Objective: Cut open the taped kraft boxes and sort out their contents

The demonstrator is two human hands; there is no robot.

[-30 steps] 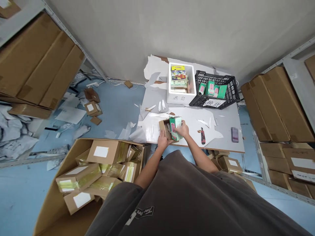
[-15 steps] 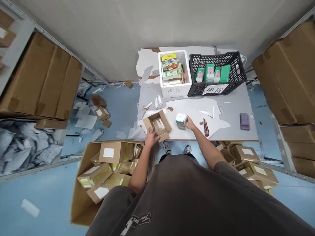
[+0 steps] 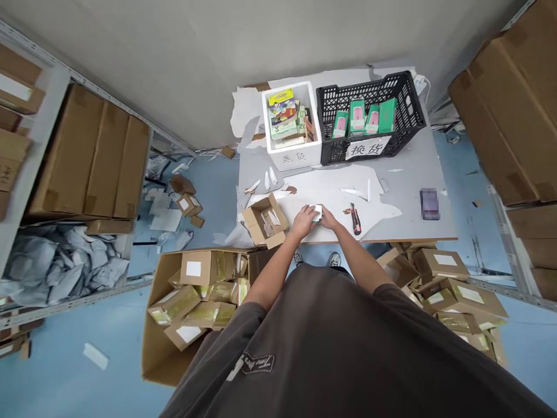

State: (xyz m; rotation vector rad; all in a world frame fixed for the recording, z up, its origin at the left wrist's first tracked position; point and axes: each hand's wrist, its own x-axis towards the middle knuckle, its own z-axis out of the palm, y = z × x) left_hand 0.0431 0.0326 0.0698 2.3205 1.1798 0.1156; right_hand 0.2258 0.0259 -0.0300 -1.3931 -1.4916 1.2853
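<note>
My left hand and my right hand both grip a small green and white box over the front part of the table, one on each side. The fingers cover most of it, and its white end shows between them. Just left of my hands stands an open cardboard box with paper scraps inside. To the right of them a red and black box cutter lies on white paper.
At the back of the table stand a white foam box of packets and a black crate of green boxes. A phone-like item lies at right. A large carton of parcels sits at lower left.
My left hand has let go of the open cardboard box and moved right onto the green and white box. My right hand still holds that box. The view has shifted a little.
</note>
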